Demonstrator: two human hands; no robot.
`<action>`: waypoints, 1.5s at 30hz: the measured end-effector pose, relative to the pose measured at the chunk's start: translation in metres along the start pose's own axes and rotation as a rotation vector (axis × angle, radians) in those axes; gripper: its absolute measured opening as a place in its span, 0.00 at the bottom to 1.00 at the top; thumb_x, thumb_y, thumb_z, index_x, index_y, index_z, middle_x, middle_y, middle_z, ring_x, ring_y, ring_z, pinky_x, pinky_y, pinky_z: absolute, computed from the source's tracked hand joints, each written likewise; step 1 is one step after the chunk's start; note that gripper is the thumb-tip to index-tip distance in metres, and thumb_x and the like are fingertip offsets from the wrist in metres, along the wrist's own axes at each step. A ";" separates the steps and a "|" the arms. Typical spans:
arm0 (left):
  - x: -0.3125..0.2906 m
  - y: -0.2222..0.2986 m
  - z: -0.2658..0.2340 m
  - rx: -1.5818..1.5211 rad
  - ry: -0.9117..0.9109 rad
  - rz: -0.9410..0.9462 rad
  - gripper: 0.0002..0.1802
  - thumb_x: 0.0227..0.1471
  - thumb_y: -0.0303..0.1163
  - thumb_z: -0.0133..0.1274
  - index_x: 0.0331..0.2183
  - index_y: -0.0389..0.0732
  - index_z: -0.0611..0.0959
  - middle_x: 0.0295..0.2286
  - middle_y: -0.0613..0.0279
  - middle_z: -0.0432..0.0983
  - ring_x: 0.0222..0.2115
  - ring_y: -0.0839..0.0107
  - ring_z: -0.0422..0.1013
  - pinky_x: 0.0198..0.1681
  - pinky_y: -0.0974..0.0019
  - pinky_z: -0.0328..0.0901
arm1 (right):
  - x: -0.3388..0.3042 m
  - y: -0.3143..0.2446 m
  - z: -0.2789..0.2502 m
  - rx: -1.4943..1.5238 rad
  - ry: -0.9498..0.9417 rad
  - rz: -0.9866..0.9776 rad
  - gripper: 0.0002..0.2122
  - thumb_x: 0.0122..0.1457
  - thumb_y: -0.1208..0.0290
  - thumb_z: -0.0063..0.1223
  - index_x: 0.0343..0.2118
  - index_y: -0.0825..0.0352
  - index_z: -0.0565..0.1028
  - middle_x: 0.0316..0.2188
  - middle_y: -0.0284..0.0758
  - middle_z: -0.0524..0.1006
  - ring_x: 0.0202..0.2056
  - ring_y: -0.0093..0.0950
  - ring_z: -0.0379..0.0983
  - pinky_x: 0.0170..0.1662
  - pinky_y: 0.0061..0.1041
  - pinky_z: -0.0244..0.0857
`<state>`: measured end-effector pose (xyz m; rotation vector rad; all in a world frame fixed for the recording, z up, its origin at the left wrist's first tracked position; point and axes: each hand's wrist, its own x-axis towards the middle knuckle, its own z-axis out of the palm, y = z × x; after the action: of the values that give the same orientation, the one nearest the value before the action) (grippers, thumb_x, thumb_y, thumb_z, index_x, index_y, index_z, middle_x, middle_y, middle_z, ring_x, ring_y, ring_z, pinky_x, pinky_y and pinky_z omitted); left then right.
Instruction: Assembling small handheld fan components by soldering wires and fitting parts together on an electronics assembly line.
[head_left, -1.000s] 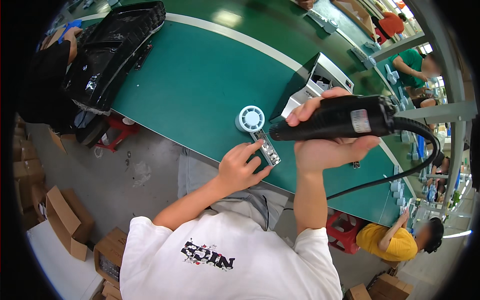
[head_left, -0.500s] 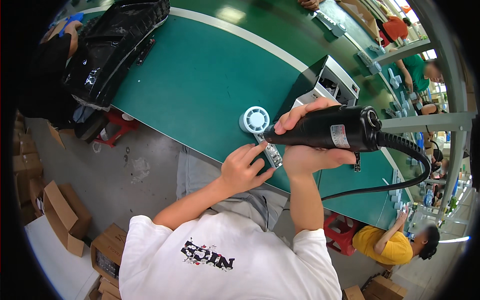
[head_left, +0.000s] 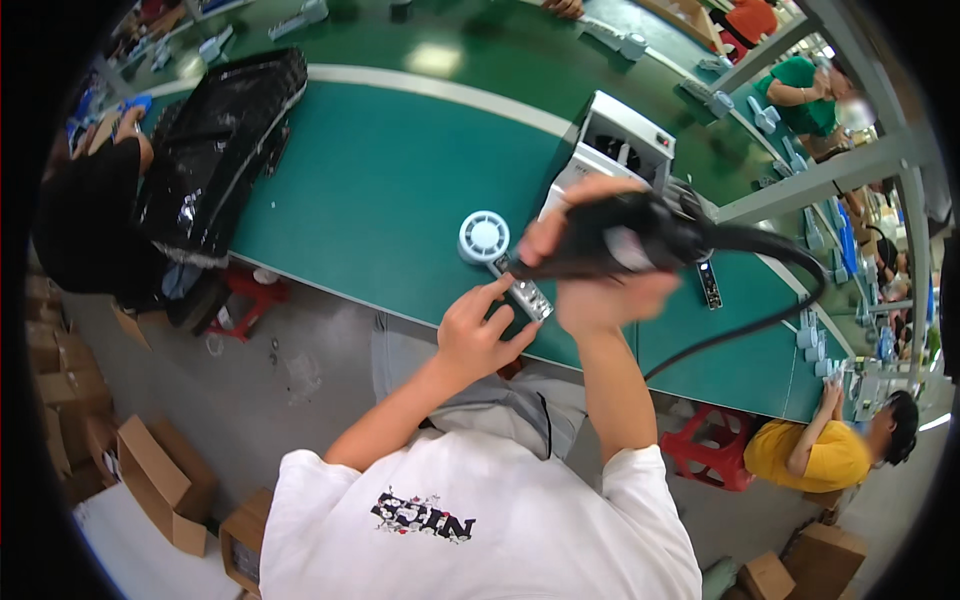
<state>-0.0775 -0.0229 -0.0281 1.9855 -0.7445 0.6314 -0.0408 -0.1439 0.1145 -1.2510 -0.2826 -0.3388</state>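
A light-blue handheld fan [head_left: 485,237] lies on the green table in front of me, its round grille up and its handle open, with small parts showing inside. My left hand [head_left: 474,328] steadies the handle, index finger near the fan head and thumb at the far end. Wrapped around a black electric screwdriver [head_left: 615,238] is my right hand [head_left: 605,303], blurred by motion. The screwdriver's nose points down at the upper part of the handle, close to my left index fingertip. Whether the bit touches a screw is hidden.
A white-and-black boxy machine [head_left: 625,140] stands just beyond my right hand. The screwdriver's cord [head_left: 735,325] loops over the right side, near a small circuit strip [head_left: 709,284]. A black plastic-wrapped tray [head_left: 215,150] lies at left; a co-worker in yellow [head_left: 800,455] sits right.
The view has shifted, so the machine and black tray appear elsewhere in the picture. My left hand stays at the fan handle; the screwdriver stays over it, now blurred.
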 end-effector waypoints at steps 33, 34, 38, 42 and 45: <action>0.401 -0.222 0.164 0.486 -0.583 0.058 0.12 0.39 0.17 0.54 0.27 0.45 0.85 0.35 0.51 0.75 0.39 0.50 0.74 0.43 0.54 0.69 | -0.181 -0.052 -0.248 0.150 1.342 0.362 0.33 0.58 0.28 0.34 0.31 0.62 0.67 0.11 0.30 0.63 0.09 0.24 0.59 0.13 0.25 0.55; 0.410 -0.239 0.183 0.459 -0.567 0.061 0.13 0.38 0.17 0.53 0.26 0.46 0.85 0.37 0.53 0.74 0.40 0.51 0.73 0.44 0.55 0.69 | -0.179 -0.051 -0.247 0.156 1.354 0.372 0.33 0.58 0.28 0.34 0.31 0.62 0.67 0.11 0.31 0.63 0.09 0.24 0.60 0.12 0.25 0.55; 0.421 -0.276 0.220 0.524 -0.550 0.049 0.11 0.41 0.20 0.54 0.27 0.47 0.85 0.40 0.58 0.74 0.45 0.55 0.72 0.49 0.58 0.68 | -0.177 -0.045 -0.245 0.125 1.322 0.375 0.33 0.59 0.28 0.32 0.31 0.63 0.67 0.10 0.30 0.63 0.09 0.24 0.60 0.12 0.24 0.55; 0.400 -0.258 0.208 0.488 -0.401 0.226 0.11 0.43 0.25 0.57 0.34 0.43 0.85 0.57 0.45 0.63 0.59 0.47 0.59 0.61 0.57 0.58 | -0.166 -0.047 -0.243 0.095 1.378 0.396 0.33 0.59 0.29 0.32 0.31 0.62 0.67 0.10 0.30 0.63 0.09 0.23 0.60 0.12 0.24 0.55; 0.360 -0.214 0.156 0.196 -0.380 0.180 0.11 0.45 0.25 0.59 0.35 0.38 0.83 0.52 0.44 0.69 0.54 0.47 0.65 0.58 0.55 0.61 | -0.163 -0.051 -0.240 0.084 1.405 0.393 0.33 0.59 0.29 0.33 0.31 0.62 0.67 0.11 0.30 0.63 0.09 0.23 0.60 0.12 0.23 0.55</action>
<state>0.3442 -0.1606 0.0221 2.2684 -1.1370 0.4462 -0.2053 -0.3723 0.0257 -0.7173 1.1177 -0.7583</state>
